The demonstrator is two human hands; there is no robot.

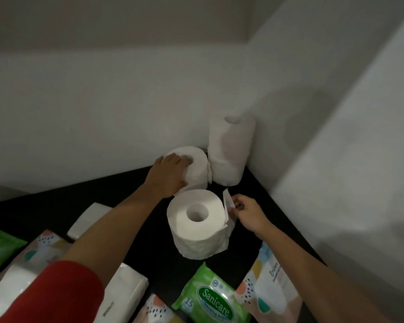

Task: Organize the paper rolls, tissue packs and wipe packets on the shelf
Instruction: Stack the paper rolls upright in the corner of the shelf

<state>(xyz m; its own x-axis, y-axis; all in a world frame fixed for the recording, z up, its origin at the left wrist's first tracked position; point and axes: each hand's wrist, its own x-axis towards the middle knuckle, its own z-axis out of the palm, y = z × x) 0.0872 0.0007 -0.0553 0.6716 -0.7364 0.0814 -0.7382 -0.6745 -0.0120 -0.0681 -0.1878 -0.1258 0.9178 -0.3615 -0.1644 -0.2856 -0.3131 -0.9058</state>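
Dark, matte shelf (149, 259) set in a white-walled corner. Landmark: the near paper roll (197, 223), a soft, embossed white cylinder standing on end, hollow core upward. Left hand (170, 176), fingers spread and curved, grips the far roll (193, 166) directly behind the landmark. Right hand (247, 213) pinches the landmark's loose sheet end (228, 201) between thumb and fingertips, just right of the roll. Behind and right of the landmark, in the corner, stands a taller paper towel roll (230, 150). In front lies a glossy green wipe packet (208, 297) printed "Sanicare" and "15" (smaller text unreadable); beside it, a pastel patterned packet (271, 287). Left of the landmark, white tissue packs (89, 220) lie flat.
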